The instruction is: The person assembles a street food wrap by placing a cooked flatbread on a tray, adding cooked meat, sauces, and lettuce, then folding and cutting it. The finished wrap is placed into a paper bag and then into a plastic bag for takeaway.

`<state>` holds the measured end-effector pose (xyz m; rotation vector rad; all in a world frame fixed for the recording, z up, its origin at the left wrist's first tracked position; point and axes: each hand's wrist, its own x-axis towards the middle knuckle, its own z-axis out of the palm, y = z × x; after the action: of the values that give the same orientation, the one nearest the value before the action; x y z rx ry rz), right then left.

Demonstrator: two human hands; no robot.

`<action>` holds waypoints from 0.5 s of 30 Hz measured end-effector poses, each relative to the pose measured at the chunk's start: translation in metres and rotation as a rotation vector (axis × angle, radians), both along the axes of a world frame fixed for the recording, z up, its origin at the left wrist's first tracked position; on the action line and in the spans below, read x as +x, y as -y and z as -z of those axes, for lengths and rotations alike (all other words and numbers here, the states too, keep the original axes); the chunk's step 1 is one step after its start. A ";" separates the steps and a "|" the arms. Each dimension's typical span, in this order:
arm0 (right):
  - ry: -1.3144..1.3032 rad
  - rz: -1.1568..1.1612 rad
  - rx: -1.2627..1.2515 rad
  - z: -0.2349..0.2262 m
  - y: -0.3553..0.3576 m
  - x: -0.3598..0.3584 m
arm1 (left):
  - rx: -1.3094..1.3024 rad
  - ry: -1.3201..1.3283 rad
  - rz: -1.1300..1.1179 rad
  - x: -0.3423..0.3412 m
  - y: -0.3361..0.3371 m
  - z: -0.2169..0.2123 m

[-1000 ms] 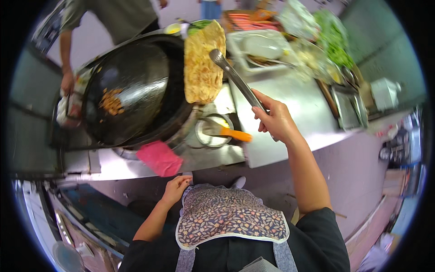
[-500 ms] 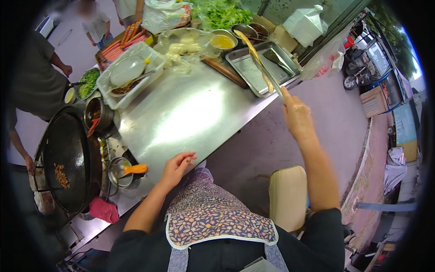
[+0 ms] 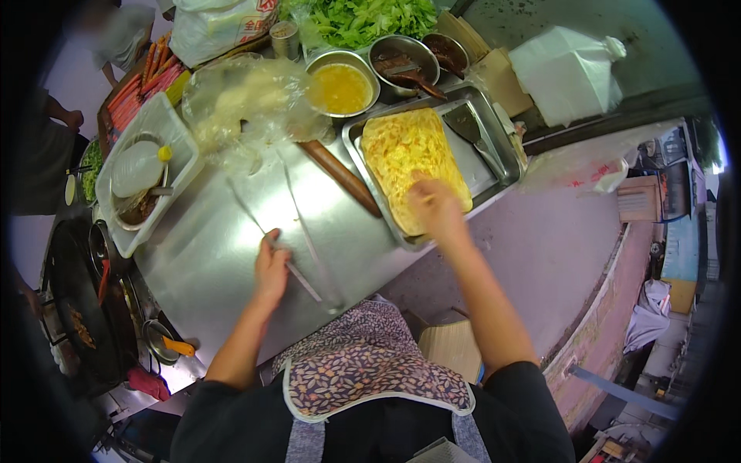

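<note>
Across the steel table [image 3: 231, 262], my left hand [image 3: 272, 270] is closed on a pair of long metal tongs [image 3: 305, 282], blurred by motion. Their two thin arms spread away from me and meet near the table's front edge. A golden, egg-coloured flatbread [image 3: 409, 150] lies flat in the metal tray [image 3: 488, 202], covering its left part. Over the flatbread's near right part is my right hand [image 3: 436, 208], its fingers smeared by motion; whether they grip or only touch it I cannot tell. A broad metal spatula [image 3: 472, 139] rests in the tray, right of the flatbread.
A wooden rolling pin [image 3: 340, 177] lies left of the tray. Behind stand a bowl of yellow liquid [image 3: 340, 89], sauce bowls [image 3: 403, 65] and leafy greens [image 3: 370, 21]. Bagged dough [image 3: 247, 108] and a white bin [image 3: 158, 202] are at left, a wok [image 3: 77, 309] beyond.
The flatbread, earlier hanging from the tongs over the tray, now lies in it. The tongs have passed from my right hand to my left, and my view has shifted.
</note>
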<state>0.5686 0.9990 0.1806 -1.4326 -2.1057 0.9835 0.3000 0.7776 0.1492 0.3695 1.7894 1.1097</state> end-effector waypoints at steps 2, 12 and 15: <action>0.003 0.137 0.106 -0.001 -0.084 0.015 | 0.073 -0.279 0.035 -0.024 0.020 0.033; -0.023 -0.520 0.723 -0.055 -0.241 -0.069 | 0.275 -0.903 0.505 0.118 -0.110 -0.045; -0.319 -0.469 0.301 -0.111 -0.232 -0.029 | 0.117 -0.903 0.469 0.164 -0.132 -0.034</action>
<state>0.5393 1.2309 0.2915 -0.6032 -2.2617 0.9269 0.4637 0.9101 0.1836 1.4579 2.2079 0.7402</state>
